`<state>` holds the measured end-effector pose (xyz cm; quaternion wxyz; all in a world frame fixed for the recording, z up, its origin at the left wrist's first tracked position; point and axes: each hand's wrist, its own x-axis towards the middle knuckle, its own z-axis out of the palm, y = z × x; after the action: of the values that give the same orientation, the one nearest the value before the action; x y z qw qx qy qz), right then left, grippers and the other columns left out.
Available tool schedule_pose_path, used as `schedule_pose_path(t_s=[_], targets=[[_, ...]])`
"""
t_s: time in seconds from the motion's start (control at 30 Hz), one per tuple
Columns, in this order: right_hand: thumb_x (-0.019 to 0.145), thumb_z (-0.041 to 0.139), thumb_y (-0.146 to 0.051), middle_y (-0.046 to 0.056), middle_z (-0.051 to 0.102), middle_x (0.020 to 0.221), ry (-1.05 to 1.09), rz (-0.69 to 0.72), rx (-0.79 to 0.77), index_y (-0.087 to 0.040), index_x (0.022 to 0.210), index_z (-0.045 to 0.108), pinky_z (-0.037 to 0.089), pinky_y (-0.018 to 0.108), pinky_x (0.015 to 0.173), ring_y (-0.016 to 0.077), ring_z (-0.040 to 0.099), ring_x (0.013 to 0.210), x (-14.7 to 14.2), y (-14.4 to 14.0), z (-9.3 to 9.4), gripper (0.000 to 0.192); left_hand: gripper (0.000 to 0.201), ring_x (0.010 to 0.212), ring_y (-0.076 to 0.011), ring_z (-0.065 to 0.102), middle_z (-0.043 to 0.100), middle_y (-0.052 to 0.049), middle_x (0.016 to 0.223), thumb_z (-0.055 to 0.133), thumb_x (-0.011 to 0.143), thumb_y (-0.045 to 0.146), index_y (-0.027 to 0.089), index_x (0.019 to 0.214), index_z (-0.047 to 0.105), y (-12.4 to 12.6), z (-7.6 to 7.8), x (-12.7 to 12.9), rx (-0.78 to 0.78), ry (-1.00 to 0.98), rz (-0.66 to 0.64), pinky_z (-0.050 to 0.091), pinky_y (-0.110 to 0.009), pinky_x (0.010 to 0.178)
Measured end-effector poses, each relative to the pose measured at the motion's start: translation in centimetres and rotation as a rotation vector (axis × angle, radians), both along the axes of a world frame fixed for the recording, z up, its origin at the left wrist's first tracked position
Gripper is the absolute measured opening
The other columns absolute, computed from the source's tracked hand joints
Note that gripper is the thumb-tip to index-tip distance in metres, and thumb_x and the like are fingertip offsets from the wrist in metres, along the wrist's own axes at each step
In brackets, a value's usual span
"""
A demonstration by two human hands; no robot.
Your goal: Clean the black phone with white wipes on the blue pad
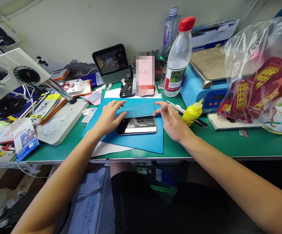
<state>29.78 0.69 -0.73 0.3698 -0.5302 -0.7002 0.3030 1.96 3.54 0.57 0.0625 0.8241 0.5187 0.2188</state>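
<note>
A clear glass screen protector (139, 110) with a thin dark border is held by its short ends between my two hands. My left hand (111, 114) grips the left end, with thumb and fingers at its edge. At the right end, the fingertips of my right hand (171, 121) pinch the corner area. Just below the glass, on the near side, a phone (137, 126) lies face up with its long side towards me. Its screen reflects dark and bright patches. Under both is a blue mat (153, 143). Whether the glass touches the phone I cannot tell.
A yellow squeeze bottle (192, 113) stands right of my right hand, near a red-capped water bottle (177, 65). A blue heating plate machine (201, 87) and plastic-bagged red packets (255, 87) sit further right. Behind stands a smart display (112, 63); a microscope stand (60, 126) is left.
</note>
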Motion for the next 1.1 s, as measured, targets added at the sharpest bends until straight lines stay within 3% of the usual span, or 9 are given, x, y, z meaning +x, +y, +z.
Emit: schedule_pose_path(t_s=[0.13,0.3,0.47,0.53,0.63,0.73,0.83,0.97,1.1], targets=[[0.088,0.005,-0.088,0.009,0.076,0.099,0.018,-0.016,0.043,-0.025,0.104,0.069,0.04,0.053,0.111,0.0323,0.066,0.116,0.2,-0.1,0.0,0.091,0.045,0.121,-0.0307,0.059,0.062,-0.014,0.133,0.041,0.104,0.037,0.017,0.139,0.062,-1.9,0.2,-3.0,-0.05,0.076,0.068,0.044,-0.054,0.11],[0.089,0.005,-0.088,0.013,0.074,0.117,-0.06,-0.003,0.066,-0.022,0.124,0.065,0.039,0.056,0.111,0.0347,0.062,0.119,-0.2,-0.5,0.1,0.096,0.047,0.127,-0.0329,0.056,0.063,-0.014,0.132,0.046,0.1,0.04,0.016,0.134,0.068,-4.9,0.2,-6.5,-0.173,0.125,0.188,0.046,-0.051,0.108],[0.09,0.005,-0.087,0.014,0.073,0.121,-0.089,0.047,0.058,-0.021,0.132,0.063,0.039,0.054,0.111,0.0342,0.059,0.123,-0.8,-0.7,0.1,0.097,0.029,0.083,-0.0212,0.063,0.069,-0.005,0.094,0.058,0.094,0.039,0.02,0.103,0.079,-5.9,0.4,-5.5,-0.162,-0.008,0.246,0.05,-0.036,0.074],[0.09,0.006,-0.087,0.014,0.072,0.123,-0.084,0.06,0.058,-0.021,0.133,0.063,0.04,0.054,0.111,0.0338,0.059,0.124,-0.9,-0.7,0.1,0.096,0.022,0.076,-0.018,0.061,0.069,-0.003,0.087,0.062,0.092,0.033,0.02,0.095,0.079,-5.8,0.6,-4.7,-0.095,-0.097,0.253,0.047,-0.033,0.068],[0.091,0.006,-0.087,0.014,0.071,0.122,-0.076,0.064,0.056,-0.021,0.132,0.064,0.04,0.054,0.111,0.034,0.058,0.123,-0.8,-0.7,0.0,0.097,0.019,0.074,-0.0166,0.06,0.069,-0.002,0.086,0.064,0.094,0.027,0.02,0.1,0.08,-5.9,0.3,-3.4,0.045,-0.177,0.265,0.047,-0.031,0.067],[0.091,0.007,-0.087,0.014,0.071,0.12,-0.07,0.069,0.052,-0.021,0.131,0.064,0.04,0.055,0.11,0.0343,0.057,0.122,-0.7,-0.7,-0.1,0.096,0.019,0.082,-0.0196,0.062,0.071,-0.005,0.09,0.065,0.096,0.026,0.019,0.104,0.081,-6.4,-0.6,-1.9,0.227,-0.115,0.228,0.051,-0.034,0.074],[0.092,0.008,-0.086,0.013,0.071,0.122,-0.047,0.075,0.06,-0.022,0.129,0.065,0.038,0.054,0.113,0.0337,0.056,0.126,-0.7,-0.6,-0.2,0.093,0.019,0.092,-0.0228,0.063,0.074,-0.008,0.105,0.065,0.099,0.029,0.021,0.101,0.082,-7.1,-1.4,-0.4,0.295,-0.017,0.145,0.054,-0.038,0.083],[0.093,0.009,-0.084,0.013,0.069,0.126,-0.02,0.09,0.085,-0.023,0.125,0.065,0.037,0.053,0.115,0.0327,0.054,0.129,-0.6,-0.6,-0.3,0.089,0.03,0.119,-0.0288,0.062,0.073,-0.009,0.133,0.054,0.106,0.034,0.021,0.117,0.079,-8.2,-1.5,1.1,0.21,0.085,0.03,0.053,-0.046,0.102],[0.093,0.008,-0.084,0.014,0.069,0.126,0.007,0.092,0.139,-0.021,0.126,0.064,0.037,0.051,0.116,0.0315,0.054,0.129,-0.5,-0.7,-0.3,0.091,0.056,0.154,-0.0329,0.038,0.05,-0.007,0.162,0.041,0.11,0.048,0.016,0.155,0.05,-9.5,-1.2,3.3,0.029,0.264,-0.221,0.032,-0.057,0.126]])
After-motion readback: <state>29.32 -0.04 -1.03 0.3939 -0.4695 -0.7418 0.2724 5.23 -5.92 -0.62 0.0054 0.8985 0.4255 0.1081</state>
